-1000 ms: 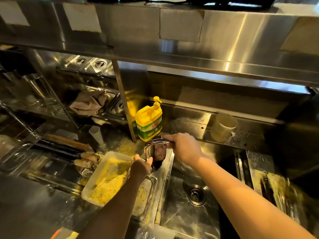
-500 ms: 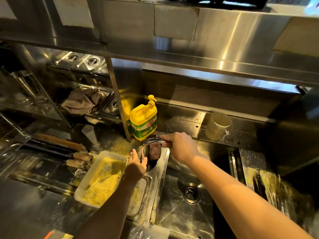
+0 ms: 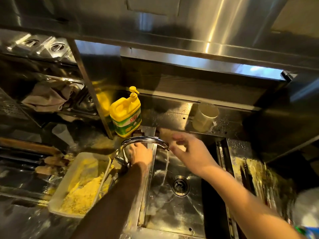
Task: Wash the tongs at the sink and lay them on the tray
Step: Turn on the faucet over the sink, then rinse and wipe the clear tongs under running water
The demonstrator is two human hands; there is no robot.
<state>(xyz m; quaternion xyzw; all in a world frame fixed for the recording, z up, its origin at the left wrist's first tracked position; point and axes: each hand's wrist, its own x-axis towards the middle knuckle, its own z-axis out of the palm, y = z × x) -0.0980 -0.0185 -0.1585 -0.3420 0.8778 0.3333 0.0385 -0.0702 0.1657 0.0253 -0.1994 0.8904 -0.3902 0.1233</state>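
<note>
A chrome faucet (image 3: 143,139) arches over the left rim of the steel sink (image 3: 179,219), and a stream of water (image 3: 166,163) falls from its spout into the basin. My left hand (image 3: 140,154) is wrapped around the faucet's body below the arch. My right hand (image 3: 189,152) hovers just right of the spout tip, blurred, fingers apart, holding nothing. A dark long utensil (image 3: 245,171), possibly the tongs, lies on the crumb-smeared steel tray (image 3: 237,152) right of the sink. I cannot make it out clearly.
A white tub (image 3: 57,201) of yellow crumbs sits left of the sink. A yellow soap bottle (image 3: 126,116) stands behind the faucet, and a pale cup (image 3: 204,117) on the back ledge. Breaded pieces (image 3: 51,161) lie at the left. A steel shelf overhangs everything.
My right hand has let go of the spout and drawn off to the right. Water now runs from the faucet. My left hand stays at the faucet.
</note>
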